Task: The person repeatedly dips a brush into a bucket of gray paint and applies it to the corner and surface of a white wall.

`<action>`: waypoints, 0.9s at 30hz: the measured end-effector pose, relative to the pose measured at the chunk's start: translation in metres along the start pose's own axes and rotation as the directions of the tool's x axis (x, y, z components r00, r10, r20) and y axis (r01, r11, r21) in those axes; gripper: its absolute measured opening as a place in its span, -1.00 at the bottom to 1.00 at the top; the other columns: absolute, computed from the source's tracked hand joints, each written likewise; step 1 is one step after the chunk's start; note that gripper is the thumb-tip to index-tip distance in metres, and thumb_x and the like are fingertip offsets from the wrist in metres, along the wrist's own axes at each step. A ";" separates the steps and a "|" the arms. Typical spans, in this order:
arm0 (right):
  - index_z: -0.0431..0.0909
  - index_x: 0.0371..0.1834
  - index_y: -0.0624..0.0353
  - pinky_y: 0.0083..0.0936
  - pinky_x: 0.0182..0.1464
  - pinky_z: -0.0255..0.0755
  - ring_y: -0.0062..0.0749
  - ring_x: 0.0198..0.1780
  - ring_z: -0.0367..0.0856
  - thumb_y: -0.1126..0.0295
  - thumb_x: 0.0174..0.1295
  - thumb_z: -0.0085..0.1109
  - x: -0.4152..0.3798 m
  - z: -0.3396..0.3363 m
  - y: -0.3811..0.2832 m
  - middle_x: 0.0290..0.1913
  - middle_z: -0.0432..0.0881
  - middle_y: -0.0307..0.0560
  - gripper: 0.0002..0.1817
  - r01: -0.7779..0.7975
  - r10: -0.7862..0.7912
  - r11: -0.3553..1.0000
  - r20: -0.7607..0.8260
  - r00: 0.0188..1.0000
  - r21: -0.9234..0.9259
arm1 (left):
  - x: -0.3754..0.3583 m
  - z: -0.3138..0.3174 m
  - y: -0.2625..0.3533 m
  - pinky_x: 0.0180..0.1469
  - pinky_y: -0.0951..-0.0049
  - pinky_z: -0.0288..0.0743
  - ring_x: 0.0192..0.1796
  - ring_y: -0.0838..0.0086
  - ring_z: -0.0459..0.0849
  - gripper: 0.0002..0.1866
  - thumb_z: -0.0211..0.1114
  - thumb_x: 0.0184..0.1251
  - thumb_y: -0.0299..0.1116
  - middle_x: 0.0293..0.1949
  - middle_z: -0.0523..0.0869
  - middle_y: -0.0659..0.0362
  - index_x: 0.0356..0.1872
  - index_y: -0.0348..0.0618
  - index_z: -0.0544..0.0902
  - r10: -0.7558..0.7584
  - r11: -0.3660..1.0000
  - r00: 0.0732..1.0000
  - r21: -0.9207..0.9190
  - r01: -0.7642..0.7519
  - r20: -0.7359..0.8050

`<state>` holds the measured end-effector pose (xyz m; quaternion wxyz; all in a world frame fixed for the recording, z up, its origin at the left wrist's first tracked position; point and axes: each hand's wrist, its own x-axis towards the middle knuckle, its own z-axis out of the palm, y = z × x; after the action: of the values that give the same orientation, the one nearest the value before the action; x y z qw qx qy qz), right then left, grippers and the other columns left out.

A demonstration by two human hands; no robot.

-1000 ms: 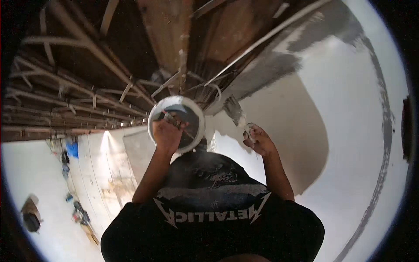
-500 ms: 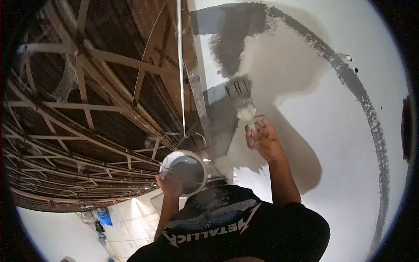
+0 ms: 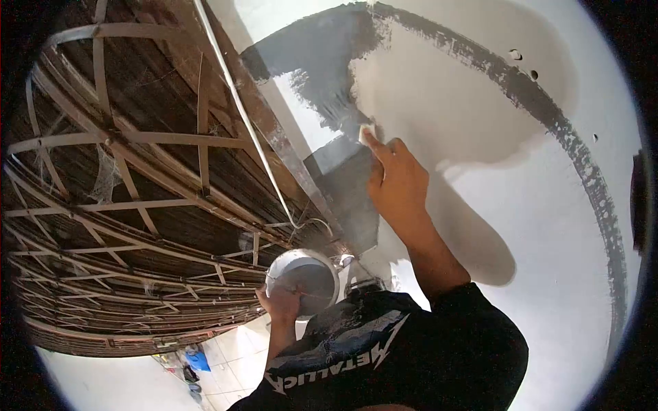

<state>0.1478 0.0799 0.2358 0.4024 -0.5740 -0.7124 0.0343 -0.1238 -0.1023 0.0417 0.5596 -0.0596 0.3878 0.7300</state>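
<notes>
Fingers (image 3: 375, 147) of the right hand (image 3: 397, 181) are closed round the handle of a paintbrush (image 3: 365, 132), of which only a pale sliver shows past the fingertips; bristles mostly hidden behind the hand. Brush sits against the white wall (image 3: 480, 123), at the edge where the grey painted patch (image 3: 329, 61) meets the bare surface, high up near the ceiling line. Judgement: brush is light and stiff in the handle, soft at the bristles, likely slick where wet paint has run onto it; best held low on the handle, close to the ferrule, as the hand appears to do. Left hand (image 3: 282, 306) is lower, near the chest, fingers wrapped over the rim of a small white paint bucket (image 3: 307, 275) with grey paint inside; judged moderately heavy for its size and prone to slop if tilted, so a firm rim or handle grip suits it. A grey painted band (image 3: 562, 137) arcs across the wall to the right. To the left, a ceiling of dark slats and pale wooden battens (image 3: 137, 171), with a thin white cable (image 3: 240, 109) running along it. Below, a black printed T-shirt (image 3: 384, 356) and a tiled floor (image 3: 226, 363) far beneath
</notes>
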 end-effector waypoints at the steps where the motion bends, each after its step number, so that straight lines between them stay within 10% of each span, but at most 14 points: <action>1: 0.45 0.26 -0.14 -0.19 -0.26 0.48 -0.10 -0.26 0.56 0.48 0.06 0.07 -0.001 -0.010 -0.004 -0.26 0.44 -0.01 -0.41 -0.025 0.026 0.999 0.054 0.998 -0.024 | -0.002 0.002 0.001 0.03 0.12 0.17 -0.24 0.25 0.36 -0.43 0.23 -0.05 0.07 -0.35 0.42 0.09 -0.20 -0.26 0.46 0.012 1.000 1.000 0.006 -0.012 0.009; 16: 0.53 0.07 0.08 -0.15 -0.31 0.47 0.01 -0.34 0.58 0.53 0.05 0.13 0.007 -0.026 -0.022 -0.30 0.53 0.04 -0.56 0.060 -0.033 0.988 -0.181 0.983 0.144 | 0.015 -0.023 -0.001 -0.08 0.18 0.24 -0.17 0.26 0.33 -0.47 0.01 0.11 0.04 -0.09 0.46 0.07 -0.04 -0.16 0.49 -0.124 0.990 0.992 -0.070 0.123 -0.011; 22: 0.51 0.08 0.10 -0.15 -0.32 0.47 0.02 -0.33 0.59 0.54 0.04 0.10 0.007 -0.019 -0.017 -0.26 0.55 0.06 -0.55 0.045 -0.044 0.998 0.036 0.998 -0.048 | 0.015 -0.027 -0.007 0.00 0.14 0.18 -0.13 0.25 0.34 -0.46 0.10 0.05 0.06 -0.13 0.48 0.09 -0.08 -0.15 0.51 -0.161 0.986 0.979 -0.029 0.166 0.128; 27: 0.51 0.06 0.10 -0.14 -0.30 0.49 0.04 -0.30 0.61 0.54 0.06 0.07 0.016 -0.034 -0.039 -0.23 0.55 0.07 -0.58 0.087 -0.076 0.992 -0.121 0.990 0.091 | 0.013 -0.022 -0.013 0.04 0.11 0.12 -0.10 0.21 0.31 -0.35 0.29 -0.11 0.11 -0.14 0.41 0.01 -0.14 -0.24 0.43 -0.106 0.994 0.991 -0.011 0.107 0.076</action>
<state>0.1377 0.0666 0.2867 0.4717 -0.5256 -0.7078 0.0181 -0.1250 -0.1051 0.0137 0.6114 -0.0569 0.3573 0.7038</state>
